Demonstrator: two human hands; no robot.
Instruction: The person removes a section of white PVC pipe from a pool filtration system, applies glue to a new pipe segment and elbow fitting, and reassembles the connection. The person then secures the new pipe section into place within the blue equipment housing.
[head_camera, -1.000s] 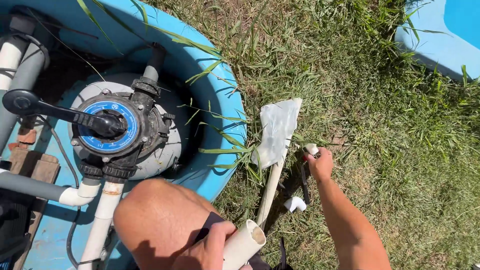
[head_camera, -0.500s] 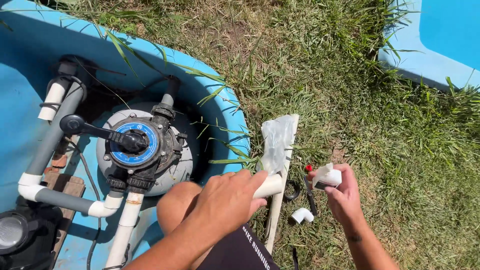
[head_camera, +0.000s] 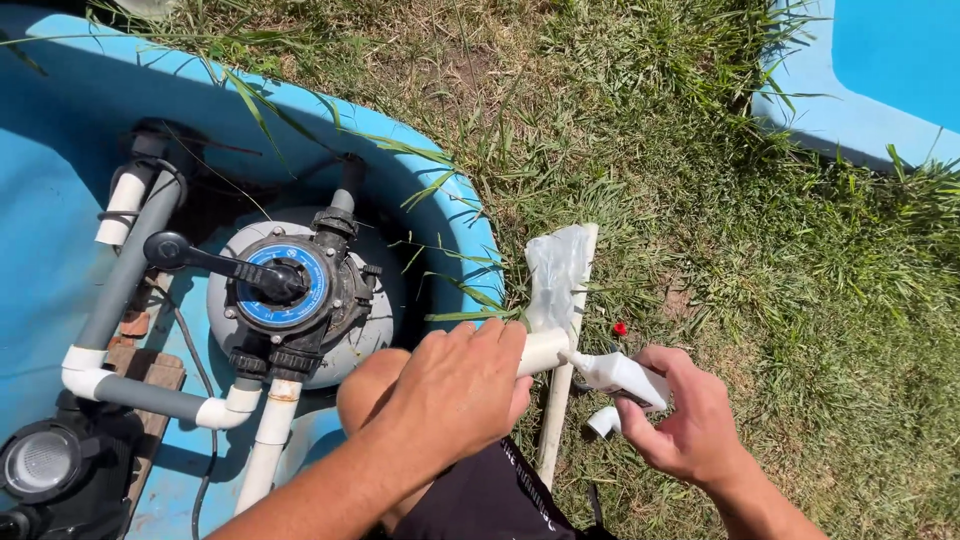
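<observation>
My left hand (head_camera: 455, 385) is closed around a short white plastic pipe (head_camera: 543, 350), whose open end sticks out to the right. My right hand (head_camera: 680, 415) grips a small white squeeze tube (head_camera: 622, 375) with its nozzle touching the pipe's end. Both hands hover over my bare knee (head_camera: 372, 385) and dark shorts (head_camera: 490, 495), at the grass edge beside the blue pit.
A long white pipe (head_camera: 565, 370) lies on the grass with a clear plastic bag (head_camera: 555, 270) over it; a small red cap (head_camera: 620, 328) and a white fitting (head_camera: 603, 422) lie near. The blue pit (head_camera: 60, 250) holds a filter valve (head_camera: 285, 285), grey pipes and a pump (head_camera: 40, 465). A blue pool edge (head_camera: 850, 110) is at top right.
My right hand has brought the white tube left until its nozzle meets the pipe end. My left hand has kept hold of the short pipe, having lifted it from my lap.
</observation>
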